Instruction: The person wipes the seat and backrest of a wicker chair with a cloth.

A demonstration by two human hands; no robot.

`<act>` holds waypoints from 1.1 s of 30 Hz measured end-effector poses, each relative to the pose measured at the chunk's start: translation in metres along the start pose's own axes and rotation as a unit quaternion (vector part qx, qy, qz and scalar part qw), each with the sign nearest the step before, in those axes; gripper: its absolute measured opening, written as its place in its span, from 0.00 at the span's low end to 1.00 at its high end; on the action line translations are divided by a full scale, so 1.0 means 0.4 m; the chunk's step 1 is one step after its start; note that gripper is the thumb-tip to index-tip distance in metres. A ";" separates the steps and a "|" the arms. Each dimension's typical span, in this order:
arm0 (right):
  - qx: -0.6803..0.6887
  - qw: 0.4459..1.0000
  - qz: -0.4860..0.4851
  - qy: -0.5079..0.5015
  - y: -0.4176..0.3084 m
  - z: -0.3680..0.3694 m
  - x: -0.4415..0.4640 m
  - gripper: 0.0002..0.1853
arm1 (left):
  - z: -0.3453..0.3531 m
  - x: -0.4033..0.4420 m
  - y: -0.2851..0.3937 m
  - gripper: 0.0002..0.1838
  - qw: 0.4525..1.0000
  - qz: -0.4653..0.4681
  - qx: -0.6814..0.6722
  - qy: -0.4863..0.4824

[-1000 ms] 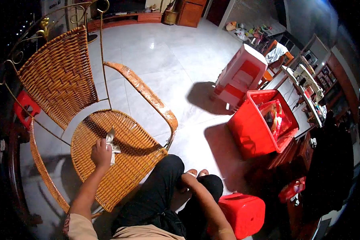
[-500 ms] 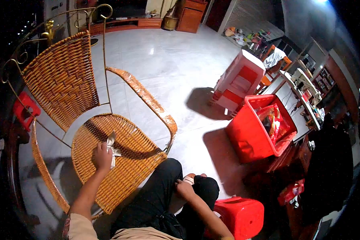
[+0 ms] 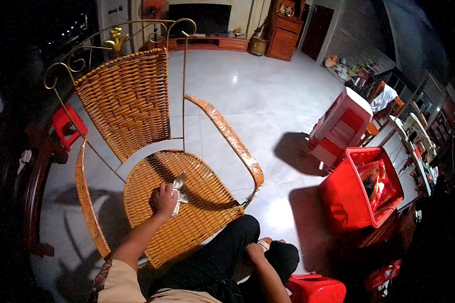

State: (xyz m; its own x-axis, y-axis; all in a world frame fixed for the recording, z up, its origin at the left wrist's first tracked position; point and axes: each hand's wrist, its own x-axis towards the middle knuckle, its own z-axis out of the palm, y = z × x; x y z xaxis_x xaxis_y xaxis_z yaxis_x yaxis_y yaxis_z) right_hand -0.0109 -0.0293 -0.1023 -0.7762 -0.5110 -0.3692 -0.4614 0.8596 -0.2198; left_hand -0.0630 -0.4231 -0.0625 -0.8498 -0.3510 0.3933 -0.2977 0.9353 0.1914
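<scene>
View leftward — cloth point(image 3: 179, 196) against left hand point(image 3: 165, 199)

We see glare on the glossy pale-grey tiled floor point(image 3: 232, 108), glint twd its far edge, dark shadow beside the red rectangular plastic tub point(image 3: 333, 204); fisheye bend, pic corners v. dark.

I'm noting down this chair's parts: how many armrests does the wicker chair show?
2. The picture-left armrest runs along the wicker chair's side nearer the red stool; the picture-right armrest curves down on the opposite side. Neither is hidden.
</scene>
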 end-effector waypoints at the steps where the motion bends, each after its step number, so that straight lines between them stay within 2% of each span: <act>1: 0.001 1.000 0.002 -0.013 0.001 0.005 -0.007 0.07 | 0.012 -0.006 -0.012 0.17 1.000 0.006 -0.002 0.004; 6: -0.054 0.999 0.005 0.007 0.023 0.068 0.014 0.07 | 0.032 -0.011 -0.016 0.17 1.000 -0.002 0.005 0.024; 8: -0.072 0.997 0.007 0.015 0.037 0.090 0.029 0.07 | 0.001 -0.004 -0.003 0.17 1.000 -0.012 0.005 -0.024; 9: -0.081 0.997 0.009 0.019 0.044 0.104 0.029 0.07 | -0.027 -0.006 0.004 0.16 0.999 0.027 0.027 0.027; 17: -0.048 0.998 0.034 0.031 0.053 0.112 0.020 0.09 | 0.022 -0.012 -0.008 0.16 0.999 0.011 0.002 0.041; 20: -0.048 0.996 0.023 0.076 0.132 0.297 0.082 0.09 | 0.015 -0.009 -0.012 0.17 0.999 0.022 0.002 0.045; 23: -0.029 0.997 0.018 0.071 0.064 0.135 0.026 0.09 | 0.002 -0.007 -0.013 0.17 0.999 0.026 -0.020 0.019; 24: -0.029 0.997 0.017 0.071 0.062 0.131 0.026 0.09 | 0.008 -0.008 -0.014 0.16 0.999 0.028 -0.016 0.024; 27: -0.054 0.995 -0.016 0.086 0.079 0.175 0.039 0.09 | -0.001 -0.005 -0.003 0.16 0.999 0.010 -0.029 0.014; 29: -0.073 0.993 0.062 0.069 0.120 0.293 0.082 0.10 | -0.032 -0.002 0.009 0.17 0.999 -0.013 -0.044 -0.003; 31: -0.082 0.993 0.050 0.068 0.119 0.294 0.078 0.10 | -0.071 0.000 0.019 0.17 0.999 0.000 0.003 -0.037; 33: -0.102 0.992 0.029 0.068 0.119 0.288 0.074 0.11 | -0.040 -0.003 0.013 0.17 1.000 -0.002 -0.005 -0.016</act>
State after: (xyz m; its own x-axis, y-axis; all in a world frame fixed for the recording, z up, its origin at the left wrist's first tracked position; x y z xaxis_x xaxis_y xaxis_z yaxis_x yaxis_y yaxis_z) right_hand -0.0064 -0.0036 -0.2276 -0.8486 -0.4671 -0.2483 -0.4801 0.8772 -0.0094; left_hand -0.0566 -0.4187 -0.0476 -0.8624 -0.3524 0.3633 -0.2964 0.9335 0.2018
